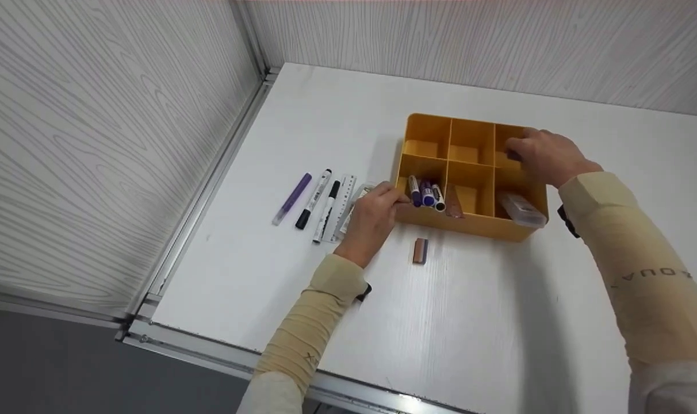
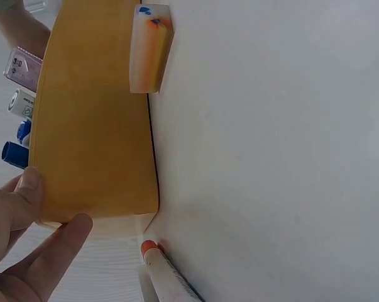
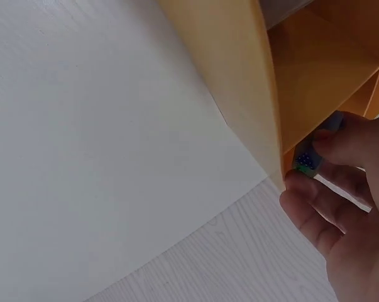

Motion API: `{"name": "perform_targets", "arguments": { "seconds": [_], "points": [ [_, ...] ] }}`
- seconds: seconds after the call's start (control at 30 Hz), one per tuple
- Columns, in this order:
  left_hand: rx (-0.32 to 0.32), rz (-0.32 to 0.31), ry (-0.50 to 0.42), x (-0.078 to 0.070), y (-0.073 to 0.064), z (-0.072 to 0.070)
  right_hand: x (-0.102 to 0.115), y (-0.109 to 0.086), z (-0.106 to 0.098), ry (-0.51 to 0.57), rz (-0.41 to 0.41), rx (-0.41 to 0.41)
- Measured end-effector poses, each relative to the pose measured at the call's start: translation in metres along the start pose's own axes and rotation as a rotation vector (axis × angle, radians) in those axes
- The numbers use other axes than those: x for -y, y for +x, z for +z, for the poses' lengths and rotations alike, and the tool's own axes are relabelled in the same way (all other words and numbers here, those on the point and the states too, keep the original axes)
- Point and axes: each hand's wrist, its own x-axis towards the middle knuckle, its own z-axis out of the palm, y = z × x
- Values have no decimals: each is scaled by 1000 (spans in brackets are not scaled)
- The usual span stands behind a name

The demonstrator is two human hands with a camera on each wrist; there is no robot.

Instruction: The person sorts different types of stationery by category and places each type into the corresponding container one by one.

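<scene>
An orange-yellow six-compartment organizer box (image 1: pixel 469 226) stands on the white table. My left hand (image 1: pixel 369 223) holds its near left corner, with thumb and a finger against the walls. Over the far right compartment, my right hand (image 1: pixel 555 155) pinches a small dark bluish eraser (image 3: pixel 307 157) with a berry print, between thumb and fingers. Several markers (image 1: pixel 427 194) stand in the near left compartment. A pinkish translucent piece (image 1: pixel 454 202) leans in the near middle one. A clear plastic case (image 1: pixel 522 210) tilts out of the near right one.
An orange and white eraser (image 1: pixel 420 251) lies before the box. Left of it lie a purple marker (image 1: pixel 293 199), two white markers (image 1: pixel 314 199), a clear ruler (image 1: pixel 340 208) and a clear package (image 1: pixel 360 201) partly behind my left hand. Panel walls rise at the left and back.
</scene>
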Motion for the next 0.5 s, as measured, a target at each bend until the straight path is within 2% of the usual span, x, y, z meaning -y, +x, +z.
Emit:
{"name": "perform_targets", "arguments": {
  "seconds": [0.17,0.33,0.4,0.5],
  "points": [
    [8,-11,-2,0,0,0,1,7,3,-45,-15,16],
    [20,-9,-7,-1,0,-1,-2,13,8,-20,-9,-4],
    [20,-6,-9,0,0,-1,-3,16,10,0,18,22],
    [9,-3,-10,0,-1,0,-5,20,11,79,89,108]
  ]
}}
